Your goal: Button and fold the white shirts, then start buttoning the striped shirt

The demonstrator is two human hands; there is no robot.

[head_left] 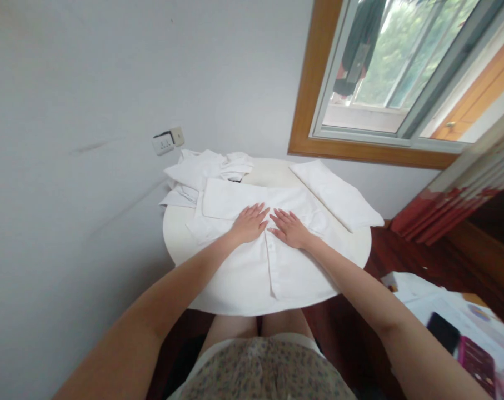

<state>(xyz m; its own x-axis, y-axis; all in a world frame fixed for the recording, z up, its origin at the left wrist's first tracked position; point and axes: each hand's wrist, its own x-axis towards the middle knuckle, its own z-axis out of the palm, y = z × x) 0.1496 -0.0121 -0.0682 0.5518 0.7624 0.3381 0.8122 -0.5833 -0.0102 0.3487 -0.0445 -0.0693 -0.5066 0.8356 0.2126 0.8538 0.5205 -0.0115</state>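
Note:
A white button-up shirt (255, 261) lies spread front-up across a small round white table (174, 233), its hem hanging over the near edge. My left hand (250, 221) rests flat on the shirt just left of the button placket, fingers stretched out. Right beside it, my right hand (290, 227) also lies flat on the shirt with fingers extended. Both hands press the cloth near the shirt's chest and hold nothing.
A crumpled pile of white garments (205, 169) sits at the table's far left. A folded white piece (337, 194) lies at the far right. A wall socket (167, 141), a wood-framed window (372, 78), and a phone (443, 331) on papers at the right.

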